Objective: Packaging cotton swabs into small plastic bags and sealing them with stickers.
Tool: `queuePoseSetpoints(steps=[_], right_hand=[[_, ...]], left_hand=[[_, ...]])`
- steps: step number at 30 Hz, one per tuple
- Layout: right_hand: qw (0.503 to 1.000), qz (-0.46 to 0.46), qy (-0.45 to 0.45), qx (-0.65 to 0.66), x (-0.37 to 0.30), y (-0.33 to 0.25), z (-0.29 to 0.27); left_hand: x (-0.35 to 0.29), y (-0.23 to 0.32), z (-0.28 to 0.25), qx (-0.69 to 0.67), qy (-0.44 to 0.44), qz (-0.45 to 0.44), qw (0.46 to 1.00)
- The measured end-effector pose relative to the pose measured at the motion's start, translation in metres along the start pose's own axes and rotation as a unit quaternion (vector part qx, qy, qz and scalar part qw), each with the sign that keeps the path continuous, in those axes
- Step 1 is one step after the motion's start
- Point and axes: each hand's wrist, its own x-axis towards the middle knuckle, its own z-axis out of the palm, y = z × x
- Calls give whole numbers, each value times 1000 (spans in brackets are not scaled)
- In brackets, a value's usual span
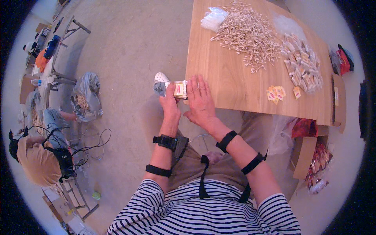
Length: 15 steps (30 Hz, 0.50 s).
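Observation:
My left hand (pixel 170 105) grips a small bundle of cotton swabs (pixel 185 89) with a yellow label card (pixel 179 90) on it, just off the table's left edge. Flat and with fingers stretched out, my right hand (pixel 200 100) rests against the swabs' right ends. A large loose heap of cotton swabs (pixel 250 35) covers the far part of the wooden table (pixel 231 86). Filled swab packets (pixel 301 64) are piled to its right. Several yellow label cards (pixel 276 94) lie near the front edge, with a single card (pixel 297 92) beside them.
Clear plastic bags (pixel 214 18) lie at the table's far left, and more clear bags (pixel 289 26) behind the packets. A cardboard box (pixel 305 156) stands under the table's right end. To the left, another person (pixel 41 160) sits near a grey plastic sack (pixel 87 94) of swabs.

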Motion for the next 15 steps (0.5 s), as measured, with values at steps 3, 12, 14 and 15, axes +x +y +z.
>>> queuePoseSetpoints(steps=[3, 12, 14, 15], right_hand=[[1000, 0, 4, 12, 1, -1, 1], [988, 147, -32, -41, -16, 21, -15], [990, 113, -48, -75, -19, 22, -19], [988, 119, -53, -78, -18, 21, -20]], left_hand=[[-1, 1, 1, 40, 9, 29, 999], [-5, 3, 4, 78, 37, 62, 994], [-5, 2, 6, 69, 43, 69, 994], [-9, 4, 8, 77, 43, 73, 993]])
